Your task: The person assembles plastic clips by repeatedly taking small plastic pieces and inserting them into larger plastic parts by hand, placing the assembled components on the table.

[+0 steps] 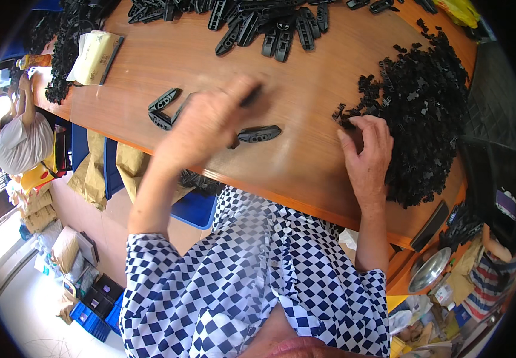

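My left hand (207,122) is over the middle of the table, smeared by motion. At its fingertips is a blurred dark plastic part (251,95), moving with the hand. Below the hand lies a long black slotted plastic part (260,133). Two more such parts, one of them this black part (163,99), rest left of the hand, end to end in a V. My right hand (370,149) is curled at the left edge of a big pile of small black clips (428,119). Its thumb and fingertips close around a small dark piece there, too small to make out fully.
Many long black parts (282,30) are heaped at the table's far edge. A cream packet (97,58) stands at the far left, beside another dark pile (61,71). A person (25,137) sits at left; another person's striped clothing (491,286) shows at lower right, near a metal bowl (430,269).
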A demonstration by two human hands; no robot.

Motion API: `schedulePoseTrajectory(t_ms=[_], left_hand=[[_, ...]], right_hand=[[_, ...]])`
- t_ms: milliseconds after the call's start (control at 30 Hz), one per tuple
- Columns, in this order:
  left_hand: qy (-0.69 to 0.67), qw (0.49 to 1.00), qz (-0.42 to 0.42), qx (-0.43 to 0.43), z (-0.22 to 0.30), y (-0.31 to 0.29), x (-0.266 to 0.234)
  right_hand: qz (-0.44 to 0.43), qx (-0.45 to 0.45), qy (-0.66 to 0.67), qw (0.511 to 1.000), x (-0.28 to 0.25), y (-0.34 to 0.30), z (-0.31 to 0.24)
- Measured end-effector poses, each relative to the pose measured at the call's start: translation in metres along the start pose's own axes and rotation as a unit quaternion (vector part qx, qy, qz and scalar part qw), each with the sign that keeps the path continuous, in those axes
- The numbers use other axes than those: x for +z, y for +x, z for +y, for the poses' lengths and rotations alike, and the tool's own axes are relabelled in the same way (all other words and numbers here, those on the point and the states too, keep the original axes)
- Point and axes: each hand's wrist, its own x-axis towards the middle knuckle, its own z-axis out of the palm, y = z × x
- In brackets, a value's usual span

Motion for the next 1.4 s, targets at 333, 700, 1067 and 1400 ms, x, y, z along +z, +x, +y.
schedulePoseTrajectory(t_ms=[333, 700, 1067, 1400], left_hand=[[0.289, 0.949, 0.126, -0.021, -0.083, 0.070, -0.017], [0.136, 0.978, 0.157, -0.022, -0.097, 0.077, -0.002], [-0.563, 0.822, -0.071, -0.046, 0.016, 0.047, 0.087], [-0.539, 0.836, -0.093, -0.042, 0.042, 0.039, 0.115]], right_hand=[[-0.011, -0.039, -0.079, 0.996, 0.012, 0.001, 0.026], [0.006, 0.274, 0.643, 0.715, 0.012, -0.010, 0.047], [-0.036, 0.254, 0.789, 0.558, 0.006, -0.032, 0.036], [0.111, 0.204, 0.677, 0.698, 0.021, -0.041, 0.002]])
